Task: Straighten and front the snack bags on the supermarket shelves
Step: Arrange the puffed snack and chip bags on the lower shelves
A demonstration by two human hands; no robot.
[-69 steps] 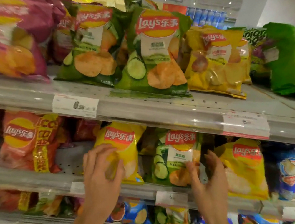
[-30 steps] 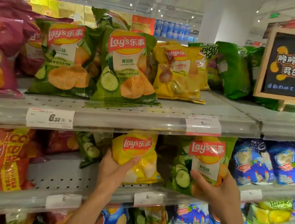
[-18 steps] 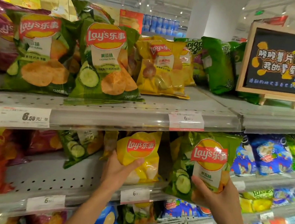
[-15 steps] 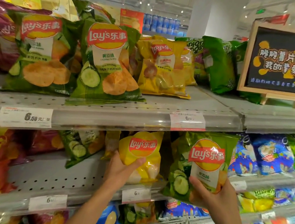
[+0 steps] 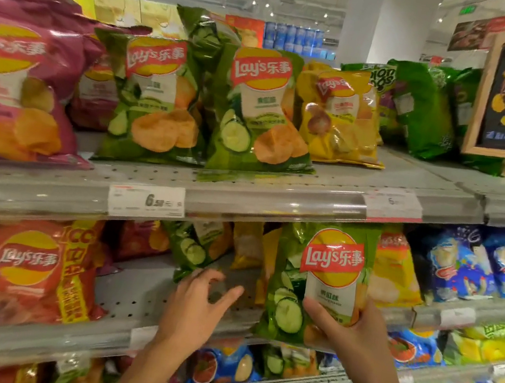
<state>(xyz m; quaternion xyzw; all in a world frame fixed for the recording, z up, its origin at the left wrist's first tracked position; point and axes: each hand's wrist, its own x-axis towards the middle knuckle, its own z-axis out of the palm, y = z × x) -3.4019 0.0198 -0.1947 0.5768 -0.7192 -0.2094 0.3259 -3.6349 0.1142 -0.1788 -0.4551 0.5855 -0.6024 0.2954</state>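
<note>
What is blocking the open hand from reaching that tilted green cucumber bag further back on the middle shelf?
Nothing visible. The left hand hovers open just below the tilted green bag, with only bare shelf around it. The right hand holds another green bag off to the side.

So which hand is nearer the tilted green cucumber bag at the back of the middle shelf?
Left. The left hand reaches just below the tilted cucumber bag, fingertips about at its lower edge. The right hand is farther right, gripping the upright green bag.

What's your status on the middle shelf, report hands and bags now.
Right hand grips green cucumber bag upright, logo facing front. Left hand open, holding nothing, near tilted green bag further back. Nothing blocks the shelf gap.
</note>
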